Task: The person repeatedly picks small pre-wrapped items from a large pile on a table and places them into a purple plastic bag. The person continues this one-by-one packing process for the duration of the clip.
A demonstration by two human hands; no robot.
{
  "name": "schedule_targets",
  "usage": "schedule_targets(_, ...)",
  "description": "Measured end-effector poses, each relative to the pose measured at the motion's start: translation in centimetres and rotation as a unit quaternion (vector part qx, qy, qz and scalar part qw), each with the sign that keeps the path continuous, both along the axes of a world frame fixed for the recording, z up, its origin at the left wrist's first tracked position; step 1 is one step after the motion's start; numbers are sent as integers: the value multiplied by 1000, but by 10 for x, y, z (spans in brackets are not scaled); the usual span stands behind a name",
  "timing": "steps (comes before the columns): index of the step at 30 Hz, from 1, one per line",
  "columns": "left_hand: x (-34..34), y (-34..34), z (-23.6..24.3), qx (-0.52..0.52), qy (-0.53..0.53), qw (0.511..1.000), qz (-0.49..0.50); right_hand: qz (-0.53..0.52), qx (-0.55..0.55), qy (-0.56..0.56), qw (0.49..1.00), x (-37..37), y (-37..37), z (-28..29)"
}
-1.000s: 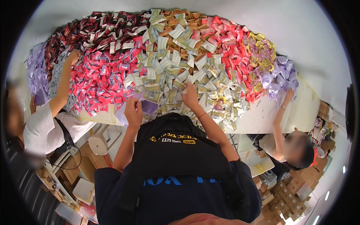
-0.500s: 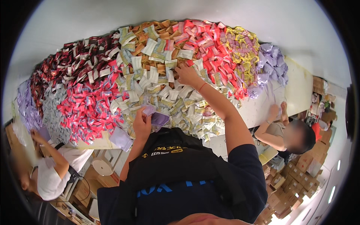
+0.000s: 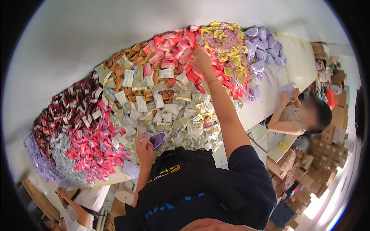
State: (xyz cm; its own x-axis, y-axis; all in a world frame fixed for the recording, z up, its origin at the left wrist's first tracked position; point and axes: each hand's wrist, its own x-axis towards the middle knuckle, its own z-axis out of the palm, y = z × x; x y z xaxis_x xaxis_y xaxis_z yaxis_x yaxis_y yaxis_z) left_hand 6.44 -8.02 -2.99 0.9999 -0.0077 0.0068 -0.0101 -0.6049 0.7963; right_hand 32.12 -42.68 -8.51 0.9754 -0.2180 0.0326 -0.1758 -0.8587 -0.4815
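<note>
My left hand [image 3: 145,152] is closed on a purple pouch [image 3: 157,141] near my chest; the pouch's mouth gapes and its inside looks dark. My right arm stretches far across the table, and my right hand [image 3: 202,61] is at the pile of red and pink packets [image 3: 169,50]. Its fingers are drawn together; whatever they hold, if anything, is hidden. Between my hands spreads a heap of white and pale green packets [image 3: 165,106]. Just right of the right hand lie yellow and purple packets [image 3: 227,42].
Brown packets [image 3: 133,54], dark red packets [image 3: 73,102], pink packets [image 3: 96,142] and grey packets [image 3: 61,152] cover the left side. Filled lilac pouches [image 3: 266,46] sit at the far right. One co-worker [image 3: 289,115] handles a lilac pouch at right; another [image 3: 75,210] works at lower left.
My right hand has moved from the white and green packets to the red ones. My left hand keeps the purple pouch. The view has turned, and the right co-worker's hands now show a lilac pouch.
</note>
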Motion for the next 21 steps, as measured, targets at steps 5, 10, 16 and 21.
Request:
schedule_targets(5,-1,0,0,54,73,995,-50,-17,-29,11,999,-6,-5,-24)
schedule_targets(10,0,2,-9,85,94,991,-48,-220,150,-64,962,-12,-89,-3)
schedule_targets(16,2,-12,4,100,93,988,-75,-191,-68,1,979,3,-178,-61)
schedule_targets(21,-9,-14,11,96,80,991,-46,-228,-31,-19,973,-22,-146,-47)
